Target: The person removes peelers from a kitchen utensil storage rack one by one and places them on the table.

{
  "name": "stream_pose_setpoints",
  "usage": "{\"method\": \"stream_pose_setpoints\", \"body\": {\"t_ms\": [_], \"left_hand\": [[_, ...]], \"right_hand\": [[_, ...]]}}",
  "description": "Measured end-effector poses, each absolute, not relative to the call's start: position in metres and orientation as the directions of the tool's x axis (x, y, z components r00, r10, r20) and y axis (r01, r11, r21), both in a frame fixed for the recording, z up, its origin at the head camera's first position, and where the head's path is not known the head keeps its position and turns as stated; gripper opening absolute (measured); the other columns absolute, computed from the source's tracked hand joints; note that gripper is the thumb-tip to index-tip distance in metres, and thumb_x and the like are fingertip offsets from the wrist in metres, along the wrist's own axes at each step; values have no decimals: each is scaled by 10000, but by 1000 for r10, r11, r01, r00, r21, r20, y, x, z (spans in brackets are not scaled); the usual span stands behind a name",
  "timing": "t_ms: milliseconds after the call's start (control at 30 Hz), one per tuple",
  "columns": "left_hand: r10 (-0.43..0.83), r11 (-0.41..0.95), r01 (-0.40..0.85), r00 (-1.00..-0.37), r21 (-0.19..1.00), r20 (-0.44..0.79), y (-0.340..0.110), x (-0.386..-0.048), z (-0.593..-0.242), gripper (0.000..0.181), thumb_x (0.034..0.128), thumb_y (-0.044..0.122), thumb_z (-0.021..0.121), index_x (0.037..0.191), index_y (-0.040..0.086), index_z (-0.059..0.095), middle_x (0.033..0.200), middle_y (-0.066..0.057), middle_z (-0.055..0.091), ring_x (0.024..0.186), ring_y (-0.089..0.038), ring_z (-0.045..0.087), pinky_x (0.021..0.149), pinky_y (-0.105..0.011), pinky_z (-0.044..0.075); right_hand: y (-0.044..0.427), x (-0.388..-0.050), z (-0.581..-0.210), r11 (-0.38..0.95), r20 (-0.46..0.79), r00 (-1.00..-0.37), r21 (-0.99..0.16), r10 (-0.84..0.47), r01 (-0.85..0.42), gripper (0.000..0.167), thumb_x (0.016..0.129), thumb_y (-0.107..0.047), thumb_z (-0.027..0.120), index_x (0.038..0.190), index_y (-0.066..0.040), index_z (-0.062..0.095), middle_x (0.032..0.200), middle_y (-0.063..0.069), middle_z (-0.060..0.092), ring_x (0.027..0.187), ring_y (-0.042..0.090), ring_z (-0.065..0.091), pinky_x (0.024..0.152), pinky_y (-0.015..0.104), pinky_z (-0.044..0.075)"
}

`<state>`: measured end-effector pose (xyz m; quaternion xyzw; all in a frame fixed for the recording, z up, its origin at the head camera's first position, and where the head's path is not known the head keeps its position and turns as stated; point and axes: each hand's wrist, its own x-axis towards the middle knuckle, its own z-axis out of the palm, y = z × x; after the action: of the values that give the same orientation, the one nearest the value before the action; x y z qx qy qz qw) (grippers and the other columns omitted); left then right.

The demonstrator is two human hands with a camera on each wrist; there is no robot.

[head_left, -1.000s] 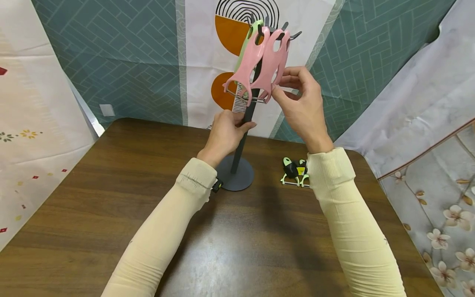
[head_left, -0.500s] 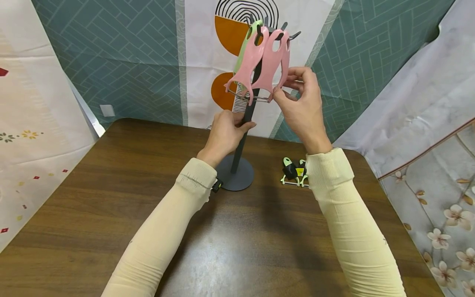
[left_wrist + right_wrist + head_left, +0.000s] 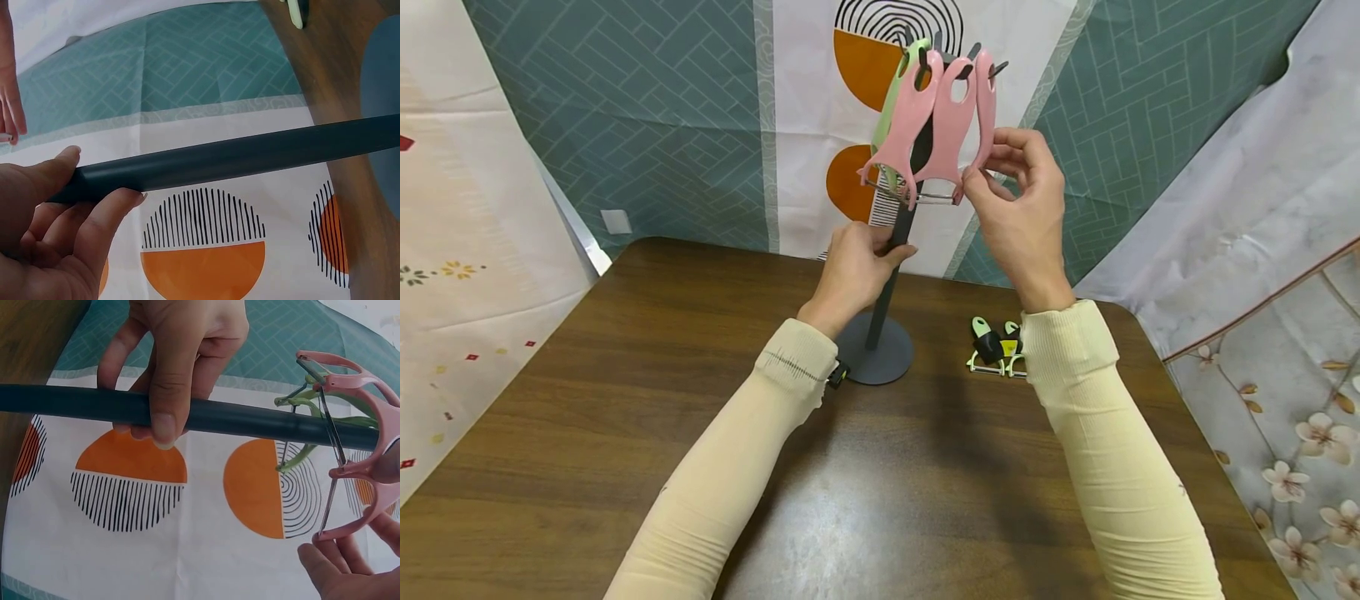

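Pink Y-shaped peelers point(image 3: 912, 108) hang from the hooks of a dark stand point(image 3: 887, 287), beside a light green peeler point(image 3: 889, 104) further back. My right hand point(image 3: 1026, 200) pinches the lower part of the rightmost pink peeler point(image 3: 987, 108), which appears edge-on at the outer right hook. In the right wrist view, the right thumb and fingers point(image 3: 337, 565) are close to the peeler heads. My left hand point(image 3: 857, 267) grips the stand's pole below the peelers. The left wrist view has this hand's thumb and fingers curled round the pole point(image 3: 237, 156).
The stand's round base point(image 3: 887, 367) rests on the brown wooden table point(image 3: 700, 433). Right of it lie green-and-black peelers point(image 3: 987, 343), partly hidden by the right sleeve. Patterned cloth point(image 3: 625, 100) hangs behind the table.
My right hand has shifted slightly right, and the rightmost pink peeler has turned outward, apart from the middle one. The left hand keeps its grip on the pole.
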<state>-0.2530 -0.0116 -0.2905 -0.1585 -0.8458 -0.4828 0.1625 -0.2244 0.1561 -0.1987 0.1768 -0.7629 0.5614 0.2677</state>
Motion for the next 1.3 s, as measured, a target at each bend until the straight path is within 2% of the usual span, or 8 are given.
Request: {"method": "stream_pose_setpoints", "body": {"t_ms": [200, 433, 867, 1300], "left_hand": [[108, 483, 412, -904, 773, 414, -12, -253, -291, 214, 933, 233, 766, 1025, 42, 800, 896, -78, 789, 788, -192, 639, 618, -271, 419], [106, 492, 405, -907, 771, 408, -11, -254, -291, 213, 939, 247, 761, 1019, 55, 804, 880, -72, 786, 782, -189, 635, 620, -277, 418], [110, 479, 400, -911, 782, 398, -13, -254, -292, 230, 943, 248, 756, 1040, 44, 800, 906, -75, 791, 800, -187, 643, 617, -275, 421], [118, 477, 419, -901, 773, 417, -12, -253, -291, 228, 938, 239, 761, 1034, 36, 800, 908, -87, 792, 810, -194, 688, 628, -269, 458]], "right_hand": [[154, -218, -194, 261, 632, -773, -756, 55, -600, 301, 914, -68, 628, 1214, -34, 625, 1086, 26, 593, 1101, 247, 610, 1022, 325, 537], [156, -219, -194, 241, 671, -738, -730, 73, -639, 283, 905, -57, 630, 1188, -40, 630, 1050, -12, 587, 1053, 216, 619, 1025, 338, 541], [161, -219, -192, 175, 660, -741, -750, 125, -638, 253, 898, -46, 645, 1150, -60, 645, 1040, 21, 600, 1033, 225, 612, 894, 279, 544], [172, -217, -202, 178, 622, -765, -782, 169, -597, 244, 908, -47, 657, 1151, -76, 644, 1038, 17, 598, 1039, 201, 609, 915, 280, 529]]}}
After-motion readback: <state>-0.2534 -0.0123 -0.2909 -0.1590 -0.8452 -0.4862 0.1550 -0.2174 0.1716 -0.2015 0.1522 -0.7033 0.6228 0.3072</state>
